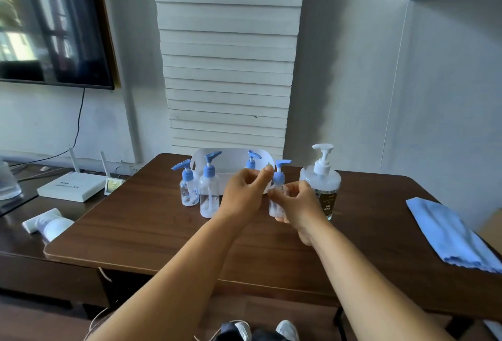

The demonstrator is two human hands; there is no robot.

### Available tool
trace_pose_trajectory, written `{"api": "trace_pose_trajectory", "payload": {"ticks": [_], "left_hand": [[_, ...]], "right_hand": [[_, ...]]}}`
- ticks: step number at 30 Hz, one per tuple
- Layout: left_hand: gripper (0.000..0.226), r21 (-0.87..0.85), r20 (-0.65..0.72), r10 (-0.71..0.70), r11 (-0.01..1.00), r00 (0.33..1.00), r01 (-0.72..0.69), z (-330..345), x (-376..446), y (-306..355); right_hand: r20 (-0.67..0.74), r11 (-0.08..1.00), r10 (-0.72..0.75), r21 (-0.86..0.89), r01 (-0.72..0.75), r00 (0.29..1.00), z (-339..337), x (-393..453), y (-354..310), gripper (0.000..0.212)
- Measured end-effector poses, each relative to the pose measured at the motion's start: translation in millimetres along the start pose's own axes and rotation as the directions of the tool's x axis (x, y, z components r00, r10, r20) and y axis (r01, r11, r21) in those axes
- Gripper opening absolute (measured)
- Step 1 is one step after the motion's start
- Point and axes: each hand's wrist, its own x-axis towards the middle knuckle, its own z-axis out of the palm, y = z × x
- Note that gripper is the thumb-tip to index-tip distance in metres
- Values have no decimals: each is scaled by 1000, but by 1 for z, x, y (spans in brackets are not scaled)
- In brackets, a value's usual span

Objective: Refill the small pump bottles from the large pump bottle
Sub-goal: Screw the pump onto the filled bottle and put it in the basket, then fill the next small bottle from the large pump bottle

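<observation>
Small pump bottle [276,199], body half-hidden in right hand [301,204]

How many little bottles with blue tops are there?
4. Two stand left on the table, one is behind the left hand, one is in the right hand. More may be hidden.

Fourth small bottle [251,162] mostly behind left hand [243,195], perhaps.

left hand [245,194]: fingers curled | right hand [301,206]: fingers gripping
</observation>
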Motion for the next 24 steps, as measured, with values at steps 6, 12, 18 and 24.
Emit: {"api": "trace_pose_trajectory", "payload": {"ticks": [6, 12, 18, 24], "left_hand": [[39, -82, -42, -84, 993, 996, 80, 4, 0, 2], [18, 59, 37, -114, 992, 993, 112, 9, 4, 4], [5, -94, -254, 150, 979, 956, -179, 9, 21, 33], [21, 261, -167, 153, 960, 974, -105, 6, 27, 14]], "right_hand": [[-4, 1000, -3, 11, 3, 1000, -1, -2, 3, 34], [182, 999, -33, 16, 31, 983, 1, -9, 3, 35], [79, 984, 109, -153, -96, 991, -4, -9, 6, 25], [-69, 993, -41, -109, 34, 997, -2, -2, 6, 21]]}}
